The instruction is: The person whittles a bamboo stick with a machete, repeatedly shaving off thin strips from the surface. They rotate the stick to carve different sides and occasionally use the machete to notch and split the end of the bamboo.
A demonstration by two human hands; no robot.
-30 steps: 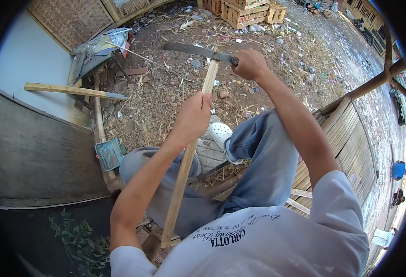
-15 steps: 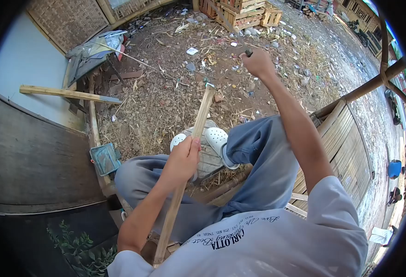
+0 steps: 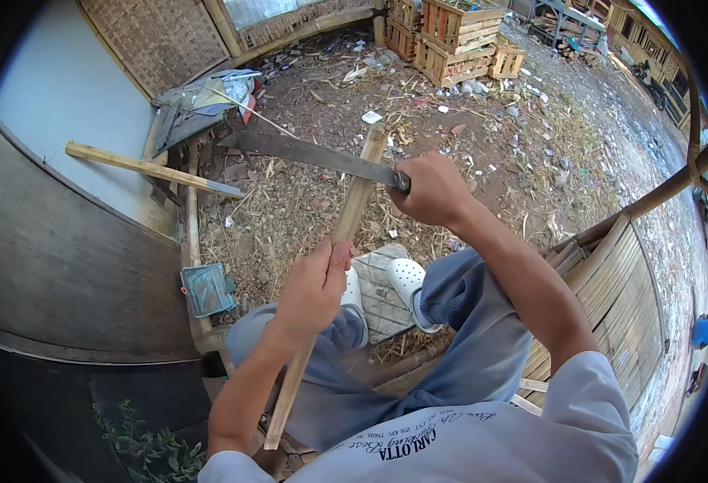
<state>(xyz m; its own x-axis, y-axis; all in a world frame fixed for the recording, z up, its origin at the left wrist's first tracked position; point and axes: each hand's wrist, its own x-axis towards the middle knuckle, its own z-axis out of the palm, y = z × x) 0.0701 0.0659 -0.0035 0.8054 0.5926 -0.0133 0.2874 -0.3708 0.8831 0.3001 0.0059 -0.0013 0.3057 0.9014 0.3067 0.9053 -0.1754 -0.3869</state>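
A long pale wooden strip slants from near my shirt up over the dirt ground. Around its middle, my left hand is wrapped, thumb on top. My right hand grips the dark handle of a long machete. The blade points left and lies across the upper part of the strip, a little below its far end. Whether the edge bites into the wood cannot be made out.
Wooden crates stand at the top. A wooden beam juts out at the left above a teal plastic tray. A bamboo platform lies at the right. White clogs rest on a wooden board.
The machete was on the strip, then swung up and away toward the crates, and is now back across the strip. My left hand still holds the strip, and the view has shifted.
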